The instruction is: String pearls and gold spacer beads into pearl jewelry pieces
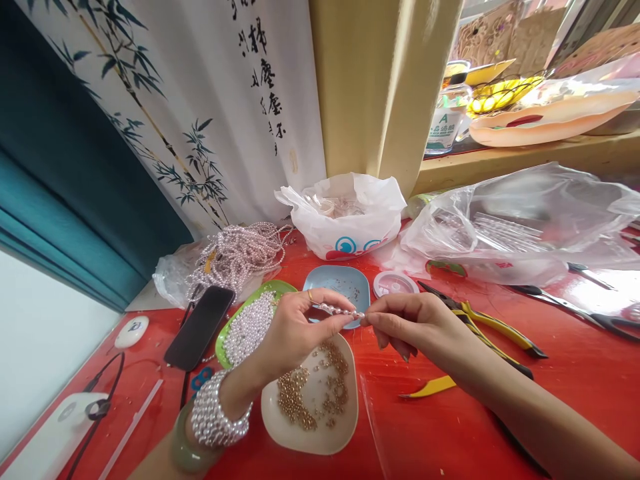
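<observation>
Between both hands runs a short string of pearl beads [340,311]. My left hand [300,327] pinches it between thumb and fingers. At its right end, the fingertips of my right hand [407,320] are pressed together on the string. Below my hands lies a cream dish [345,427] with gold beads [299,398] in it. Partly behind my left hand, a green dish [221,340] holds white pearl beads [249,328]. A blue dish [320,277] with a few tiny pieces sits just beyond the fingers. Strands of pearls are wound round my left wrist, above a green bangle.
A heap of pearl strands [240,257] and a phone [199,328] lie left. Pliers [493,327], yellow tweezers [427,387] and scissors [575,308] lie right. A white bag [345,227] and a clear bag [530,220] stand behind. A power bank [55,437] with a cable is front left.
</observation>
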The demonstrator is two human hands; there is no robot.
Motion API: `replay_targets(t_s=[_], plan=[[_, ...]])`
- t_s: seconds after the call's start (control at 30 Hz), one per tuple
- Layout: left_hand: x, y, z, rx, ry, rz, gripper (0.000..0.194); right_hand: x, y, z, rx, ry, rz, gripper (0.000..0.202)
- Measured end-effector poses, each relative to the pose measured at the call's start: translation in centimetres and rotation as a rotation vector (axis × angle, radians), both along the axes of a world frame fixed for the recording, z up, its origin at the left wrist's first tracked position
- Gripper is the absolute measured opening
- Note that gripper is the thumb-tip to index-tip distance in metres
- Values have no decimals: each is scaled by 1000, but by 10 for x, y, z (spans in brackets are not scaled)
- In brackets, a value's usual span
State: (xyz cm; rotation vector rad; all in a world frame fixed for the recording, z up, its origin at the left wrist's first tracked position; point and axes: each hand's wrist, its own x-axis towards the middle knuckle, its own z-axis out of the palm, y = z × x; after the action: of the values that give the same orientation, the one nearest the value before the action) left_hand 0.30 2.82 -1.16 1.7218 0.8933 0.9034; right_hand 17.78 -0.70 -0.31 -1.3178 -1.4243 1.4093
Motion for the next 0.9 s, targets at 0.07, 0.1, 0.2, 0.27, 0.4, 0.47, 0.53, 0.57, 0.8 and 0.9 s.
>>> replay_targets(t_s=[0.07, 0.1, 0.2, 0.27, 0.4, 0.47, 0.53, 0.57, 0.8, 0.9], plan=[[0, 1, 0, -1, -7, -3, 6, 0, 0, 0, 4, 0, 15, 16], [1, 1, 1, -1, -16, -7, 6, 1, 1, -1, 4, 1, 21, 16], [1, 3, 0, 2, -59, -26, 5, 0, 1, -2, 9, -4, 32, 16], [0, 4, -1, -12, -88, -30, 6, 0, 1, -2, 12, -5, 42, 19], [-1, 5, -3, -125, -135, -65, 20, 1, 2, -2, 10, -1, 48, 23], [-2, 6, -3, -194, -168, -109, 30, 1, 2, -2, 4, -10, 31, 24], [-3, 7, -1, -269, -218, -150, 33, 2, 3, -2, 0, -20, 9, 25], [-4, 7, 0, -309, -246, -162, 31, 3, 4, -3, 4, -26, -2, 26], [-4, 9, 3, -378, -257, -130, 27, 17, 9, -12, 113, -277, -10, 35], [0, 7, 0, -383, -182, -172, 28, 19, 12, -5, 203, -339, -165, 40]])
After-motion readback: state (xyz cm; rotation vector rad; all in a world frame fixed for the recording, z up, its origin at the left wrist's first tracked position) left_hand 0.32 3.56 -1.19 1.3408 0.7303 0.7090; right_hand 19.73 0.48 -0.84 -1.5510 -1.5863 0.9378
